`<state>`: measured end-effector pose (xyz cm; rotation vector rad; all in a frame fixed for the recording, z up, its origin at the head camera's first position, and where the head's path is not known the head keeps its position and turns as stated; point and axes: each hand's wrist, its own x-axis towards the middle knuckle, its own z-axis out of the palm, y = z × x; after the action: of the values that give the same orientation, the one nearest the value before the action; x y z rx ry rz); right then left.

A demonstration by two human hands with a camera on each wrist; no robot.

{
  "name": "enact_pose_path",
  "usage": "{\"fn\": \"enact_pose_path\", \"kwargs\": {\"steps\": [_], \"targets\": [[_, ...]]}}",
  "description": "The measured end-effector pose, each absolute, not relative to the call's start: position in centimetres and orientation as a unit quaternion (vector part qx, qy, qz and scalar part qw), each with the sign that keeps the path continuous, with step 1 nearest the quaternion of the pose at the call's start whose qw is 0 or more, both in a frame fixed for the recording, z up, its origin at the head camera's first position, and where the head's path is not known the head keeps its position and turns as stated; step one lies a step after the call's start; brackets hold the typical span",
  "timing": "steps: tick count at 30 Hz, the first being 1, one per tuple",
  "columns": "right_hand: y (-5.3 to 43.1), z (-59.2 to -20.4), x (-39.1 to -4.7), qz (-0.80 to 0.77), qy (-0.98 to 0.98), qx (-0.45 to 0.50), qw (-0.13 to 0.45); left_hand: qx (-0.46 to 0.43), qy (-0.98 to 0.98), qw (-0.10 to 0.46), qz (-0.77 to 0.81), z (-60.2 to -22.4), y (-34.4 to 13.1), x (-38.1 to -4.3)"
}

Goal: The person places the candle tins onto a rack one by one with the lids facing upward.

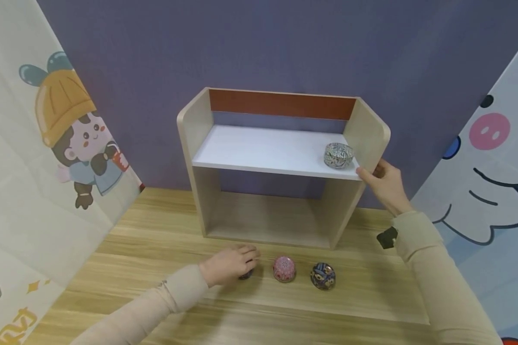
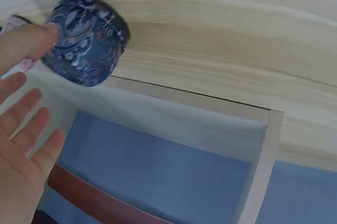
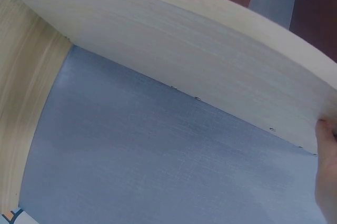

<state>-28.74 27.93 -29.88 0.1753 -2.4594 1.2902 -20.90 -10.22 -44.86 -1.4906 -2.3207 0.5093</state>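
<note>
My left hand (image 1: 230, 263) reaches over a dark blue patterned tin (image 2: 87, 40) on the table, covering most of it in the head view. Its thumb overlaps the tin's side in the left wrist view, while the other fingers are spread and straight. At the shelf unit's right side panel (image 1: 367, 134), my right hand (image 1: 386, 184) grips the front edge, thumb in front and fingers at the outer face. A black-and-white patterned tin (image 1: 338, 155) stands on the white upper shelf (image 1: 263, 148), close to that panel.
A pink patterned tin (image 1: 284, 269) and a dark tin with a multicoloured pattern (image 1: 323, 276) sit in front of the unit on the wooden table (image 1: 155, 249). The lower compartment floor (image 1: 263, 218) lies just behind them. Printed cloths hang on both sides.
</note>
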Motion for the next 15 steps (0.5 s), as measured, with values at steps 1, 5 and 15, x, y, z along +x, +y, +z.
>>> {"fn": "enact_pose_path", "kwargs": {"steps": [1,5,15], "targets": [[27.9,-29.9,-28.7,0.458,-0.868,0.063,0.180,-0.524,-0.811,0.172,0.195,-45.1,-10.2,-20.9],[28.0,-29.8,-28.6,0.464,-0.864,0.068,0.184,-0.514,-0.800,0.181,0.250,-46.0,-10.3,-21.1],[27.8,-29.7,-28.5,0.465,-0.864,0.066,0.180,-0.478,-0.809,0.168,0.298,-48.7,-9.8,-21.7]]}}
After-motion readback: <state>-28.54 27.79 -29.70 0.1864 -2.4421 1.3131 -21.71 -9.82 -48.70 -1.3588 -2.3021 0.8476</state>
